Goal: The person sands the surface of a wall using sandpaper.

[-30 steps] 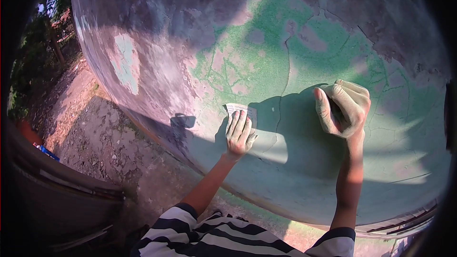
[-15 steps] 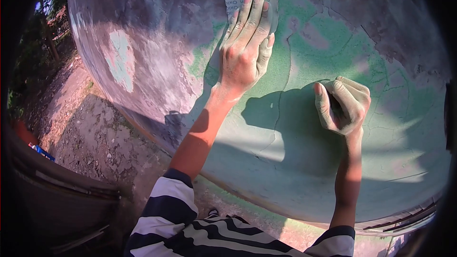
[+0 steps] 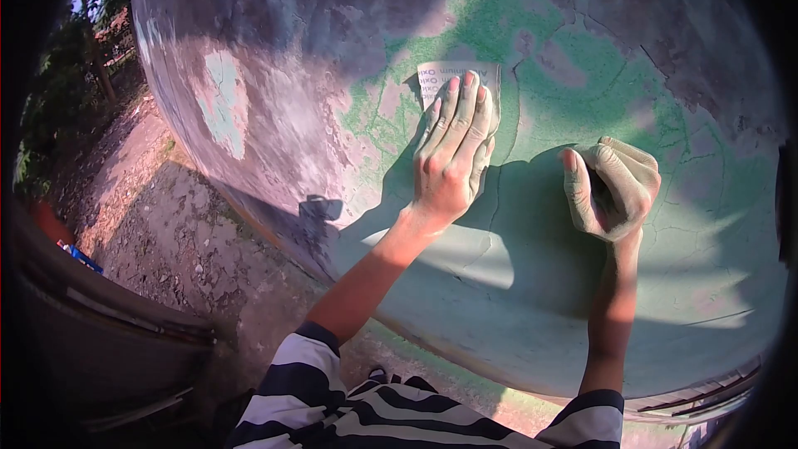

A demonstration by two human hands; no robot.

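Note:
A large curved surface (image 3: 283,116), patchy in purple-grey and green with thin cracks, fills most of the view. My left hand (image 3: 453,150) lies flat on a sheet of sandpaper (image 3: 431,79), pressing it to the green part near the middle. Printed letters show on the back of the sheet above the fingertips. To the right, my right hand (image 3: 613,189) is curled against the same surface, thumb and fingers bent toward each other. Whether anything is inside its curl is hidden. Pale dust coats both hands.
Rough ground (image 3: 191,249) with small stones lies below the surface at the left. A dark curved object (image 3: 108,349) stands at the lower left, with a small blue item (image 3: 81,256) near it. Trees (image 3: 62,116) show at the far left.
My left hand first slid far up the surface with the sandpaper, then came partway back down and slightly right. My right hand has stayed in nearly the same place.

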